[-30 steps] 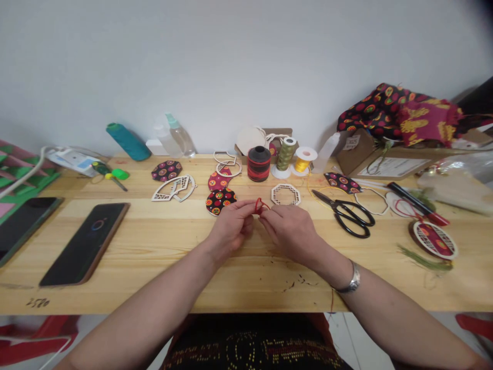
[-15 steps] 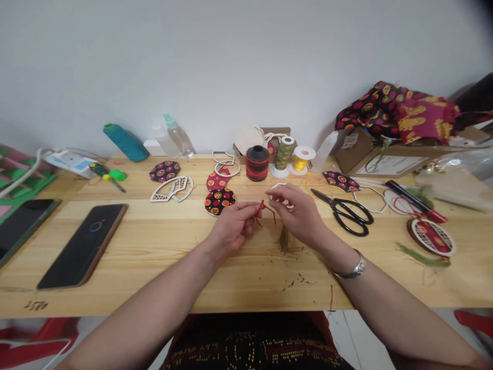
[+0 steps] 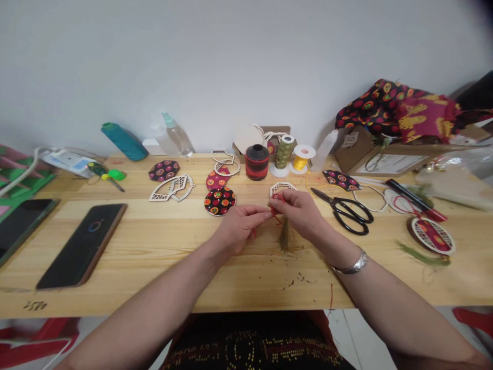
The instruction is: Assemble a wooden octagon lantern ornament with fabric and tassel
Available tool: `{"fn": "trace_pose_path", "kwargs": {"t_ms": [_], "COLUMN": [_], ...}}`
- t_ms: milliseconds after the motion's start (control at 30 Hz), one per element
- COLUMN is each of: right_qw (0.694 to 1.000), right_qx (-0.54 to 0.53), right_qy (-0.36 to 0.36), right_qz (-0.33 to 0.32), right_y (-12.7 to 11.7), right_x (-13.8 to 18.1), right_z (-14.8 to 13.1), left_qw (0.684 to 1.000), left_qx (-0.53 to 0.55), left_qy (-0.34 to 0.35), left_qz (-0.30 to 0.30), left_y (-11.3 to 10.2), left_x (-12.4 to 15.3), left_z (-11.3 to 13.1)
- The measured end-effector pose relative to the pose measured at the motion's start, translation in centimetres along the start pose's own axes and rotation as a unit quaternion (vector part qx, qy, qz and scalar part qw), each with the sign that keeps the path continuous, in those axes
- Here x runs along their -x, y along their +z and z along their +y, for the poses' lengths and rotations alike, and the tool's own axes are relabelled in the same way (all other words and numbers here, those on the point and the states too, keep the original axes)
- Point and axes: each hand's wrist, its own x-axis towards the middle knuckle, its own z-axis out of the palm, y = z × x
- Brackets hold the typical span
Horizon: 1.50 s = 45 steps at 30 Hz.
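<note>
A thin red cord [image 3: 278, 197] is pinched between my two hands above the wooden table [image 3: 154, 257]. My left hand [image 3: 241, 226] grips it with thumb and forefinger, and one end hangs below those fingers. My right hand [image 3: 302, 210] is closed on the cord's looped part, its fingertips almost touching the left ones. Beneath the right hand lies an olive-green tassel [image 3: 284, 237]. Just behind that hand is a pale cut-out frame [image 3: 281, 187], partly covered. To the left is a round patterned fabric piece [image 3: 220, 201].
Black-handled scissors [image 3: 352, 216] lie right of my hands. Thread spools stand behind: red-black [image 3: 257, 163], olive [image 3: 284, 154] and yellow [image 3: 301, 160]. A phone [image 3: 82, 246] rests at left. At right are a finished-looking oval ornament [image 3: 432, 236] and a cardboard box [image 3: 393, 156].
My right hand has come down onto the red cord, which now loops at its fingertips. My left hand has shifted slightly right, closer to it.
</note>
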Motion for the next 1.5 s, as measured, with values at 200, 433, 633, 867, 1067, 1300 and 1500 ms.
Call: {"fn": "trace_pose_path", "kwargs": {"t_ms": [200,433,633,867,1067,1300,1500], "right_qw": [0.991,0.971,0.988,0.997,0.999,0.997,0.992], "right_qx": [-0.112,-0.158,-0.07,-0.023,0.015,0.074,0.12], "right_qy": [0.063,0.158,0.117,0.054,0.04,0.002,-0.019], "right_qz": [-0.024,-0.092,-0.077,-0.045,-0.026,-0.035,-0.025], "right_y": [0.3,0.26,0.24,0.11,0.05,-0.26,-0.48], "right_x": [0.07,0.18,0.2,0.09,0.11,-0.24,-0.31], "right_z": [0.01,-0.03,0.17,-0.13,-0.3,0.3,0.36], "left_qw": [1.0,0.997,0.997,0.998,0.999,0.999,0.999], "left_qx": [0.024,0.067,0.074,0.058,0.042,0.044,0.041], "left_qy": [0.006,0.003,0.009,0.006,0.003,-0.013,-0.011], "left_qz": [-0.002,0.034,0.032,0.032,0.014,0.002,0.015], "left_y": [0.23,-0.07,-0.19,-0.19,-0.17,-0.22,-0.01], "left_x": [0.12,-0.4,-0.42,-0.27,-0.34,-0.36,-0.06], "left_z": [-0.01,-0.13,-0.11,-0.19,-0.25,-0.52,0.01]}}
